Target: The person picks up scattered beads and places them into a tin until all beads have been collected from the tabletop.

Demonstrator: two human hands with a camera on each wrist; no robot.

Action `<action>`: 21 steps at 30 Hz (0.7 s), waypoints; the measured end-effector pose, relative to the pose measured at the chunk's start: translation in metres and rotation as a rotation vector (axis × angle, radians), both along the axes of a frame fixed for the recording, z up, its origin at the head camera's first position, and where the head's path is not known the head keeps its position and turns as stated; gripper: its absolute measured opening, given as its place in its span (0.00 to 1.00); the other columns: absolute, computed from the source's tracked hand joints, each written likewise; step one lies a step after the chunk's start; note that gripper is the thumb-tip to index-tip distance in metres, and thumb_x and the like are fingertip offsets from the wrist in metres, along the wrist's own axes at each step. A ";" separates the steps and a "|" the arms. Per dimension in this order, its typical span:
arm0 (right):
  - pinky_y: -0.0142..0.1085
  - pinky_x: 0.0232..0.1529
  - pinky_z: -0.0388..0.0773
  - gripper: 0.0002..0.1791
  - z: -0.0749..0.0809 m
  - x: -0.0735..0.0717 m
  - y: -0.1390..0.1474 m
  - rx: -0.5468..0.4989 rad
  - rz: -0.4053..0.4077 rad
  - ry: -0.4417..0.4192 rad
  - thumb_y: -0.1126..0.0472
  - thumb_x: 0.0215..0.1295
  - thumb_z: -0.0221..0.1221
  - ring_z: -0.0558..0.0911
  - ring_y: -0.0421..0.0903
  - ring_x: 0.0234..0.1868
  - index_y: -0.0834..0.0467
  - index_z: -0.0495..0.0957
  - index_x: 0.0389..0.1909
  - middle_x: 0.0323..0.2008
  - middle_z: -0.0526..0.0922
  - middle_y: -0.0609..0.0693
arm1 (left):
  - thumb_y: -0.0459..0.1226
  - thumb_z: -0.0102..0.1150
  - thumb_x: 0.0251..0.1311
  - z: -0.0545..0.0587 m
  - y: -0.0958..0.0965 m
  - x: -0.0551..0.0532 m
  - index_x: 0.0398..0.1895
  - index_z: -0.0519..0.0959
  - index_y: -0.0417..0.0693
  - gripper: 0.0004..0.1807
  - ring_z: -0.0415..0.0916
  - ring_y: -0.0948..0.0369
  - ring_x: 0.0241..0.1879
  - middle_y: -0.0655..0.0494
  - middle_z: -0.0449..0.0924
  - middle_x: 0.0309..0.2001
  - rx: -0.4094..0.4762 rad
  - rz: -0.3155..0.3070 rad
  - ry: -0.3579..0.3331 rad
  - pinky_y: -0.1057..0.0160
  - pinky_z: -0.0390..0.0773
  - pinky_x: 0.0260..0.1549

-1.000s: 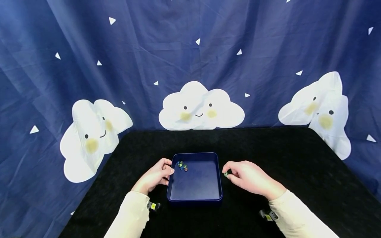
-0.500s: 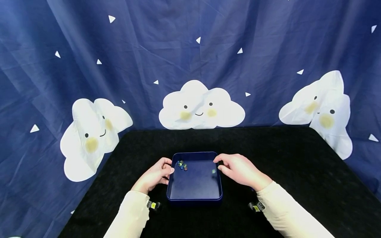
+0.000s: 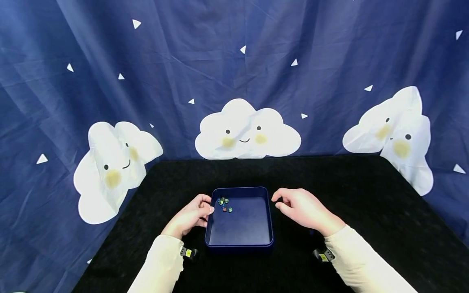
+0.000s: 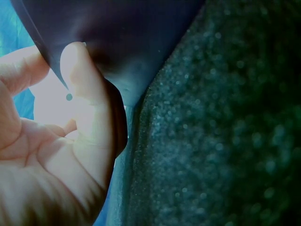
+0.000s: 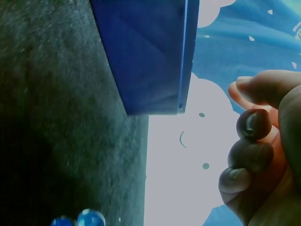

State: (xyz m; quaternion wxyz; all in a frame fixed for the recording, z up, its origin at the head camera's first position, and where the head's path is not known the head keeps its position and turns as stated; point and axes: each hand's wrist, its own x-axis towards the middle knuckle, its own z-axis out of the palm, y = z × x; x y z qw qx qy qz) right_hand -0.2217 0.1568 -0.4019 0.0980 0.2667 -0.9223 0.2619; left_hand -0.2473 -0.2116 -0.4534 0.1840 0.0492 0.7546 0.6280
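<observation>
A dark blue square box (image 3: 242, 230) stands on the black cloth, with several glass marbles (image 3: 230, 210) grouped in its far left part. My left hand (image 3: 189, 215) grips the box's left wall, and in the left wrist view the thumb (image 4: 77, 66) presses on that wall. Just off the right wall hovers my right hand (image 3: 305, 207), fingers loosely bent and holding nothing. The right wrist view shows its thumb (image 5: 261, 89) apart from the box's outer side (image 5: 146, 56).
Two blue marbles (image 5: 91, 218) lie on the black cloth (image 5: 42, 117) at the bottom of the right wrist view. Behind the table hangs a blue curtain (image 3: 176, 73) with smiling white clouds (image 3: 238, 142).
My right hand has moved left to the box, let go of a green marble over it and drawn back right. That marble now lies with the others. The left hand stays put.
</observation>
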 end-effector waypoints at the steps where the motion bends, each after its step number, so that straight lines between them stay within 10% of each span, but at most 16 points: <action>1: 0.29 0.23 0.67 0.09 0.000 0.001 0.002 0.002 -0.002 0.000 0.54 0.59 0.61 0.66 0.32 0.15 0.37 0.76 0.40 0.15 0.66 0.34 | 0.37 0.59 0.57 0.000 0.000 0.000 0.56 0.60 0.40 0.27 0.71 0.58 0.27 0.47 0.71 0.35 0.001 0.004 0.000 0.61 0.77 0.22; 21: 0.30 0.23 0.67 0.09 -0.011 0.003 0.058 0.066 -0.087 -0.040 0.54 0.57 0.63 0.67 0.31 0.15 0.37 0.76 0.36 0.15 0.68 0.33 | 0.36 0.59 0.57 -0.001 0.000 0.000 0.55 0.61 0.41 0.26 0.72 0.58 0.27 0.46 0.71 0.36 -0.001 -0.001 0.009 0.61 0.76 0.22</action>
